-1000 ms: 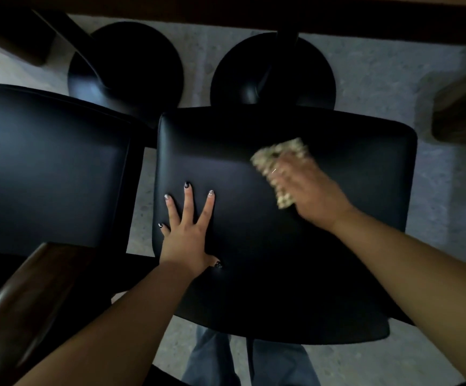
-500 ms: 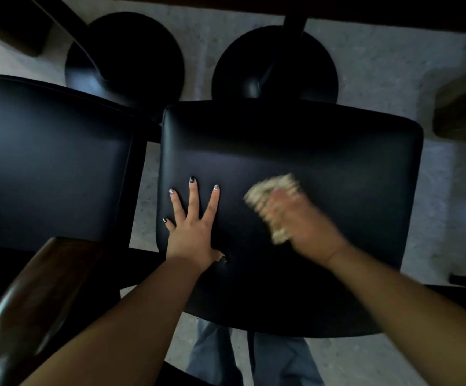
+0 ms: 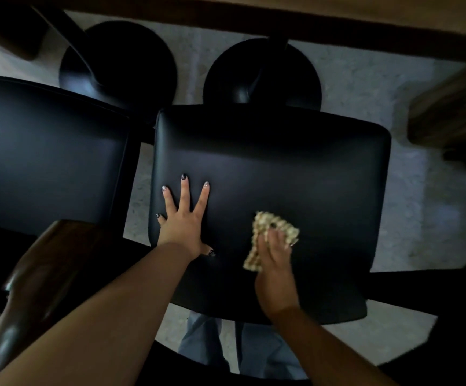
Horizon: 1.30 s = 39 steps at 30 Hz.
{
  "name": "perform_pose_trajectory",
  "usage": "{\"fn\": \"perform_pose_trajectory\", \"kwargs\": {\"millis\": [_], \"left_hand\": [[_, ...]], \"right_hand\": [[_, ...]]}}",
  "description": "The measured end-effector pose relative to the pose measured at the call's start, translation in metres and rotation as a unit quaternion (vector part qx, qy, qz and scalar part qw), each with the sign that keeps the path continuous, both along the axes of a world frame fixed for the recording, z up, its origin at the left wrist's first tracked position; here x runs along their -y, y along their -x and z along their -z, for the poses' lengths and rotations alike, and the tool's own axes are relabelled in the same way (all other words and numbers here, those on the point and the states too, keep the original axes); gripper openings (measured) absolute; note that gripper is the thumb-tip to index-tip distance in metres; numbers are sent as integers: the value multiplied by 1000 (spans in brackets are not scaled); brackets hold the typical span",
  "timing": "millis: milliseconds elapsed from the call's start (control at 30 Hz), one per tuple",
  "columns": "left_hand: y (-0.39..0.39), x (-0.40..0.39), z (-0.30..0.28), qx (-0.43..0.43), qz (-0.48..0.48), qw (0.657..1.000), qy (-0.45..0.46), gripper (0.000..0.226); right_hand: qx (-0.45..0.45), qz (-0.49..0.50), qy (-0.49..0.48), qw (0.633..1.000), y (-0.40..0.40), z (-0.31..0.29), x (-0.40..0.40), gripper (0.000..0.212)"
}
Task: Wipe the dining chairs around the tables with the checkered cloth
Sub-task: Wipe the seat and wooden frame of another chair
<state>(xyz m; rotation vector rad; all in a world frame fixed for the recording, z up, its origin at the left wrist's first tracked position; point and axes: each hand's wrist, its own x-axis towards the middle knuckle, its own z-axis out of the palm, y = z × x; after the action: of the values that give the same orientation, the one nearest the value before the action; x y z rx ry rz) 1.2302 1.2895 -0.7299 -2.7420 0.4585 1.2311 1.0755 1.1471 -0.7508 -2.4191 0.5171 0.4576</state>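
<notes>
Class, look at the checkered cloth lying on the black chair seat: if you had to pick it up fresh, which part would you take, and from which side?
Take the far corner of the cloth, coming from above and the table side. It lies bunched on the seat, and that edge sticks out bare past the right hand, so a pinch grip would likely catch there.
</notes>
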Motion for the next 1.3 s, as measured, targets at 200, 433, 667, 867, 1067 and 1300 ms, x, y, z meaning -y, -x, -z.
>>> {"fn": "perform_pose_trajectory", "kwargs": {"millis": [200,433,667,867,1067,1300], "left_hand": [[-20,11,-42,-99,-114,986,74,88],[4,18,-159,-214,-495,768,346,58],[29,-13,-265,-169,-568,656,467,70],[37,-76,-330,-167,-578,571,558,57],[51,-176,-368,-129,-582,533,600,38],[66,-305,-414,16,-532,594,603,5]], "right_hand": [[-105,397,-351,841,-44,-79,4,29],[-158,440,-521,714,-72,-188,33,34],[-92,285,-600,742,-83,-300,21,33],[24,173,-457,872,-99,-368,-35,19],[117,107,-407,900,-94,-410,-128,25],[171,83,-392,900,-76,-450,-267,26]]}}
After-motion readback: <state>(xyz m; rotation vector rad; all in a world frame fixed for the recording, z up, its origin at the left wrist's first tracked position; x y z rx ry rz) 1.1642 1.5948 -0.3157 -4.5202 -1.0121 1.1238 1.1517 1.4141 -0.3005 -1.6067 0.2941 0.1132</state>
